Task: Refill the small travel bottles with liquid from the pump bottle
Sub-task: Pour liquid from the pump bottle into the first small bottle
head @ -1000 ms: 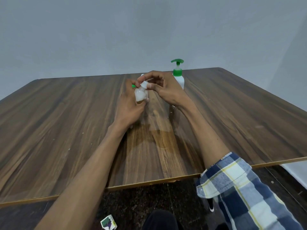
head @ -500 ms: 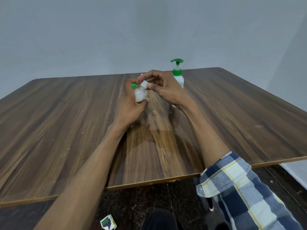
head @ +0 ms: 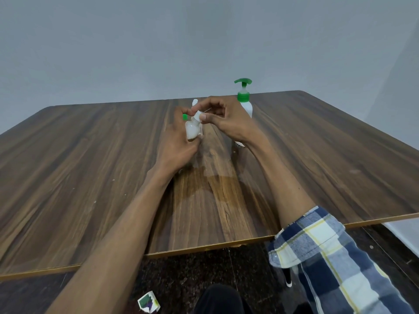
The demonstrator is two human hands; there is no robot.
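Above the grained wooden table [head: 90, 166], one small rounded translucent travel bottle [head: 192, 130] is gripped by the left hand [head: 179, 143]. Its white cap [head: 198, 115] is pinched by the right hand [head: 229, 121]. One white plastic green-topped pump bottle [head: 246, 105] is seen behind.

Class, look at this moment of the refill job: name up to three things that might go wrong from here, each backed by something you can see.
1. The left hand holds the small travel bottle in the air, tilted, while the right hand pinches its cap. If the cap comes off, liquid may spill onto the table.
2. The right wrist is close to the pump bottle; a careless movement might knock it over.
3. A small green piece shows behind the left hand and could be bumped.
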